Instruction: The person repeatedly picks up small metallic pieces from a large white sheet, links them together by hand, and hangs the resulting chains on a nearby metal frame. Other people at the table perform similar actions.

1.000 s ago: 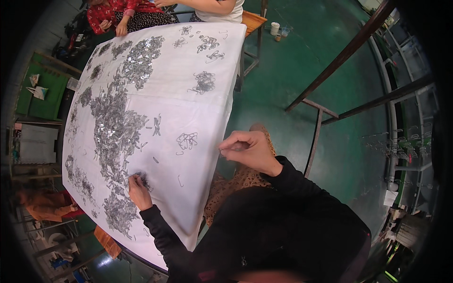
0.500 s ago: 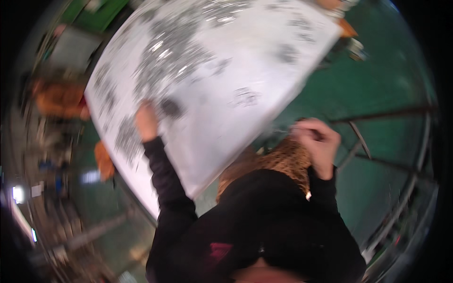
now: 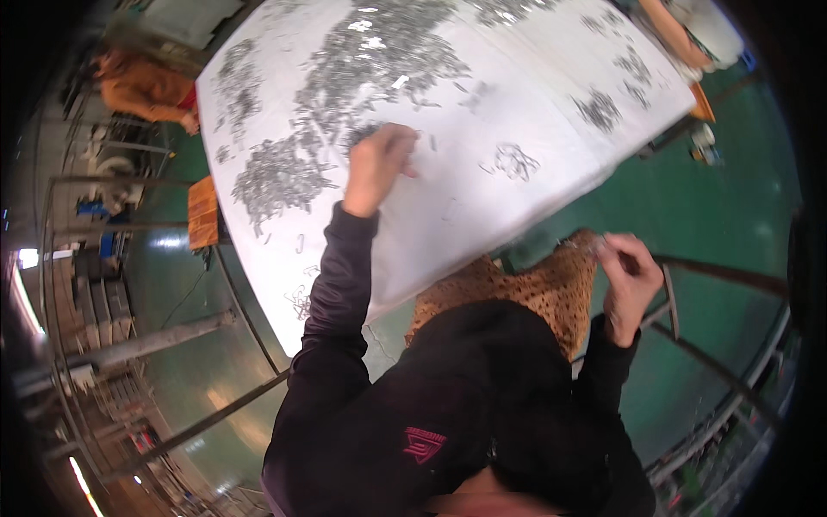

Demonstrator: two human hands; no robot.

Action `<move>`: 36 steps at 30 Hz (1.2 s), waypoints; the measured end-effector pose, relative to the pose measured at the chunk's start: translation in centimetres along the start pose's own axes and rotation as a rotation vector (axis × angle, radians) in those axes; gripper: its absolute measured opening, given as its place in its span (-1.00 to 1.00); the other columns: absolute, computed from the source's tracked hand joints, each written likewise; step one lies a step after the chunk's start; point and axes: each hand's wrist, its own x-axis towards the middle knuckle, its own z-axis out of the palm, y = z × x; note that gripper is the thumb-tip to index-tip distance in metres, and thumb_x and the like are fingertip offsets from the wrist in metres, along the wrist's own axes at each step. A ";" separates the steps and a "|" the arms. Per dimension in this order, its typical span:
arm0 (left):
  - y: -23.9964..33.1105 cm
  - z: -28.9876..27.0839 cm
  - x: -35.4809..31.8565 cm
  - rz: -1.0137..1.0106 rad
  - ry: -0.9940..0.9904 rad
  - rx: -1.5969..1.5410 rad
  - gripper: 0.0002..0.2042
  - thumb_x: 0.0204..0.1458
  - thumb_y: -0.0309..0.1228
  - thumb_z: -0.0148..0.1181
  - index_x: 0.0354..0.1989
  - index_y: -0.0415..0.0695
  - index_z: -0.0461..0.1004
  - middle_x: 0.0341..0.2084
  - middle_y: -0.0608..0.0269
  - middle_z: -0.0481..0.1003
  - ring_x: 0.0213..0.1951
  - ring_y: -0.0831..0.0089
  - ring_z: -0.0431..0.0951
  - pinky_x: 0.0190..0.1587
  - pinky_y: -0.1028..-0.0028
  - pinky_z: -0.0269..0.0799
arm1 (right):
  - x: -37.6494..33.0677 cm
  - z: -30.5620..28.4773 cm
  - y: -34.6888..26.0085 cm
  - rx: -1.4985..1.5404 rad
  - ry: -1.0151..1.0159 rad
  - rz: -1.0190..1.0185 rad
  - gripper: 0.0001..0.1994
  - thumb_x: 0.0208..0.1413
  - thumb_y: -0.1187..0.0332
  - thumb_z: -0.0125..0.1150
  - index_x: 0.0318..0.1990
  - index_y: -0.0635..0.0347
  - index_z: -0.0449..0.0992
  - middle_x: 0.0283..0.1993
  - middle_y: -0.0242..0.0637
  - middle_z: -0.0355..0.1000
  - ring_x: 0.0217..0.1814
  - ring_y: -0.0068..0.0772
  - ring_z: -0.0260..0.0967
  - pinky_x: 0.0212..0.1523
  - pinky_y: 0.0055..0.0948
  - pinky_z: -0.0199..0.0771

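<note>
My left hand [image 3: 376,168] is over the white-covered table [image 3: 413,250], beside a small dark heap. Its fingers are bent inward, and what they hold, if anything, cannot be made out. Spread across the table is a large mass of small silver-grey metal pieces [image 3: 370,65]. A loose cluster of thin, dark, bent pieces [image 3: 515,162] lies to the right of this hand. Off the near table edge, above my right thigh, my right hand [image 3: 631,284] pinches something small and shiny [image 3: 594,246], too small to name.
At the far left of the table a person in an orange-brown top [image 3: 142,86] stands. Another person's arm [image 3: 676,34] reaches in at the far right corner. A wooden stool [image 3: 203,213] stands by the left edge. Metal rails [image 3: 724,276] run to my right above the green floor.
The view has turned and sharpened. My left hand has moved off the edge of the heap of pieces toward the right. My right hand remains beside my thigh, fingers still pinched.
</note>
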 end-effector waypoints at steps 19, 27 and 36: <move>6.6 16.4 -6.0 0.178 -0.348 -0.416 -0.89 0.10 -0.47 0.17 -0.24 -0.21 0.45 -0.30 0.20 0.44 -0.30 0.44 0.49 -0.21 0.47 0.43 | -0.4 1.0 3.0 -0.233 0.051 -0.011 -0.89 -0.03 0.65 0.26 -0.32 0.30 0.60 -0.47 -0.48 0.41 -0.47 -0.76 0.26 -0.45 -0.72 0.23; 7.2 15.7 -7.3 0.099 -0.328 -0.537 -0.92 0.19 -0.53 0.04 -0.23 -0.28 0.43 -0.33 0.23 0.57 -0.23 0.58 0.52 -0.10 0.55 0.41 | 2.3 0.4 1.2 0.015 0.040 -0.028 -0.81 0.06 0.66 0.17 -0.15 0.40 0.56 -0.34 -0.32 0.48 -0.36 -0.59 0.40 -0.32 -0.64 0.41; 5.8 15.4 -8.6 0.100 -0.326 -0.460 -0.92 0.17 -0.52 0.09 -0.23 -0.27 0.43 -0.36 0.23 0.58 -0.25 0.56 0.56 -0.14 0.55 0.42 | 20.6 11.9 9.4 -0.600 -0.536 -0.468 -0.69 0.03 0.61 -0.01 -0.06 0.34 0.52 -0.16 0.07 0.51 -0.13 -0.05 0.47 -0.09 -0.32 0.45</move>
